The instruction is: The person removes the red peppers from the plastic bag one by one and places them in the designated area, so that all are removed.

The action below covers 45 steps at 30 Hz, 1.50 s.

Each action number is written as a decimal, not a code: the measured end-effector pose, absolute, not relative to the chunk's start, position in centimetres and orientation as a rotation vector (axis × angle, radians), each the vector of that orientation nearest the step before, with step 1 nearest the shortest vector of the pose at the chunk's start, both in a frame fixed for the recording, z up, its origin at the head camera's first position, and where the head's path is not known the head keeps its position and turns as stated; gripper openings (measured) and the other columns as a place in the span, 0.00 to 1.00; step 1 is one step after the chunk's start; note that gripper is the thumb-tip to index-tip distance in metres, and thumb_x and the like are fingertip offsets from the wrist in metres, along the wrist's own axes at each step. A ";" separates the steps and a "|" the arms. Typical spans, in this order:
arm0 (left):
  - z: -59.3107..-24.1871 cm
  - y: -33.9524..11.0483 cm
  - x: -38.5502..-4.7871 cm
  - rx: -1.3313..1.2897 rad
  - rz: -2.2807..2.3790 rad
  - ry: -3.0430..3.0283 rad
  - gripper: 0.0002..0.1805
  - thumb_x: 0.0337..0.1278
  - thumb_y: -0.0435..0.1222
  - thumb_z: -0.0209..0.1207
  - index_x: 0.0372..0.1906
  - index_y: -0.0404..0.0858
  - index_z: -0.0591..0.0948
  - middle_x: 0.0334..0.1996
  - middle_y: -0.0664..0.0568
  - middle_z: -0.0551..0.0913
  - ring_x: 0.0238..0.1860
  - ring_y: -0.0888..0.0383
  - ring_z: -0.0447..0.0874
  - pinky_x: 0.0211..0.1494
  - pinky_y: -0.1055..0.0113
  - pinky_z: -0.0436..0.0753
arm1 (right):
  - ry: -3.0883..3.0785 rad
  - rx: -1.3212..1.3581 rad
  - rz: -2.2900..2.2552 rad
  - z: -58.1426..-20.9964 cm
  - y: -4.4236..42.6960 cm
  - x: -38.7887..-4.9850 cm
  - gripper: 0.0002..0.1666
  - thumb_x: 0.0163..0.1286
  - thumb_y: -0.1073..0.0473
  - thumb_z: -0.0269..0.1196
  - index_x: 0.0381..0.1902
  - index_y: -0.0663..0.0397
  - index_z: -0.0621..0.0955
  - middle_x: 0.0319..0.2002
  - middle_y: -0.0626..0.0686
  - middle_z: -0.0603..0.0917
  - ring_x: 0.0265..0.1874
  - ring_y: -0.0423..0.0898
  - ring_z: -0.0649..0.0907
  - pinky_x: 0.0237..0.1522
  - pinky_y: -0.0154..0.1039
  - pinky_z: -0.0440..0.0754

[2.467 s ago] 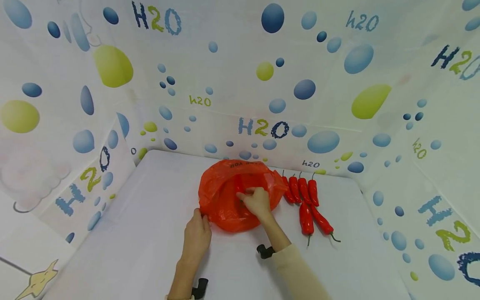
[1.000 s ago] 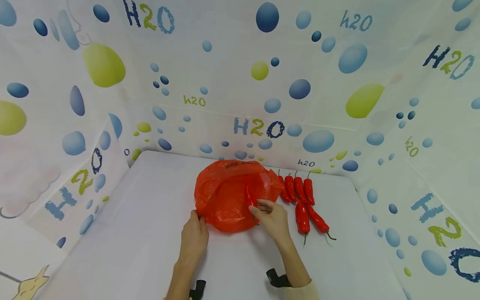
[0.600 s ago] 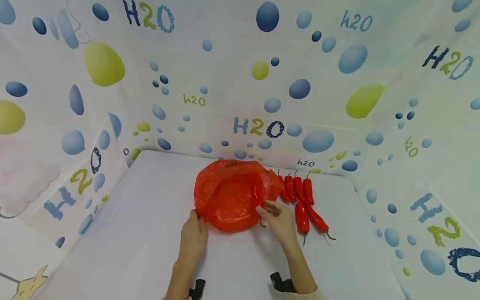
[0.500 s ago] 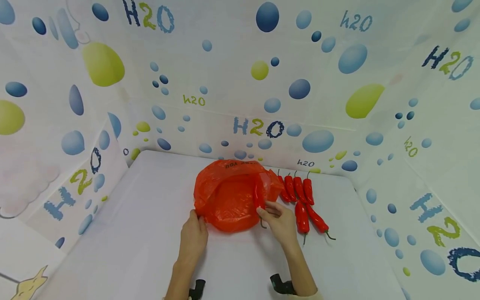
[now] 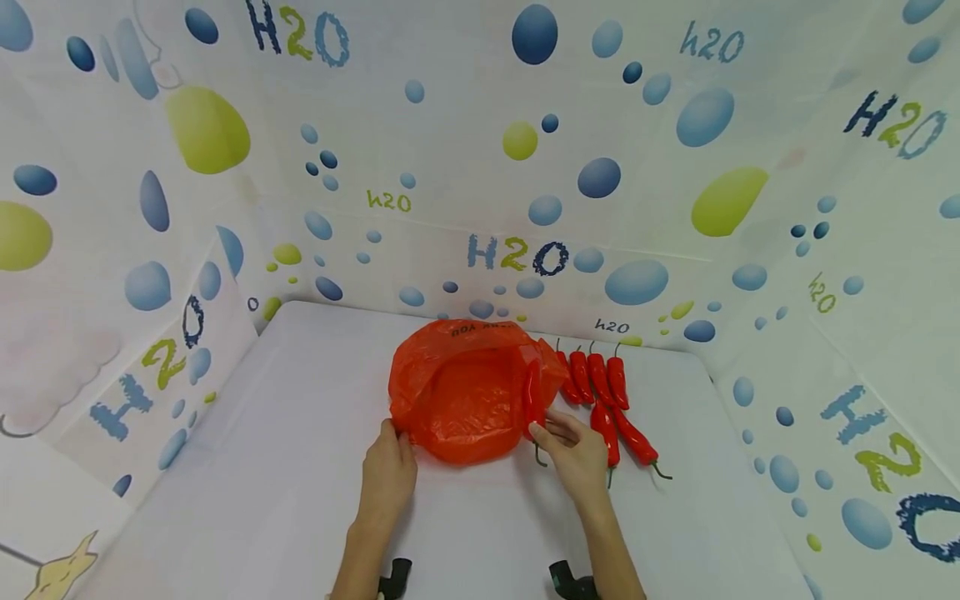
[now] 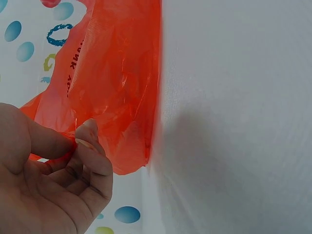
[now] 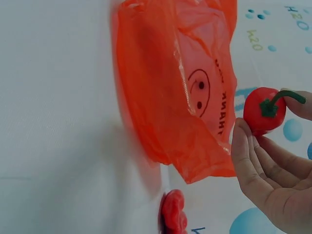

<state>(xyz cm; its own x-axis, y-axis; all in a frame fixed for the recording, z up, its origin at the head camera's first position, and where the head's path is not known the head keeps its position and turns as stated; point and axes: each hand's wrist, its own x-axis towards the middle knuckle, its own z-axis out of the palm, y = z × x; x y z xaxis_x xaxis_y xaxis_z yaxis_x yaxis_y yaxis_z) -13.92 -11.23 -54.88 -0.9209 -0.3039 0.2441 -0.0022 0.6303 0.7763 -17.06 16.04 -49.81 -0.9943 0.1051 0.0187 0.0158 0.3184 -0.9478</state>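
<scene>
A red plastic bag stands on the white table with its mouth facing me. My left hand pinches the bag's near left rim between thumb and fingers, as the left wrist view of that hand confirms. My right hand holds a red chili pepper by its stem end, at the right side of the bag's mouth. In the right wrist view the pepper shows its green stem toward the camera, between thumb and fingertips. Whatever lies deep in the bag cannot be made out.
Several more red chili peppers lie in a row right of the bag, with two others nearer me. A patterned white sheet rises behind the table and at both sides.
My right hand was deep in the bag's mouth; it has drawn back toward me and to the right, bringing the chili pepper with it. The left hand keeps its grip on the rim.
</scene>
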 end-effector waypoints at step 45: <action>-55.3 -11.0 -14.1 0.240 -1.192 -2.524 0.06 0.76 0.29 0.49 0.46 0.28 0.72 0.29 0.44 0.78 0.29 0.48 0.78 0.36 0.53 0.81 | -2.576 -0.391 1.345 -54.8 21.6 -18.0 0.30 0.65 0.47 0.75 0.57 0.62 0.85 0.41 0.60 0.91 0.38 0.54 0.91 0.36 0.42 0.88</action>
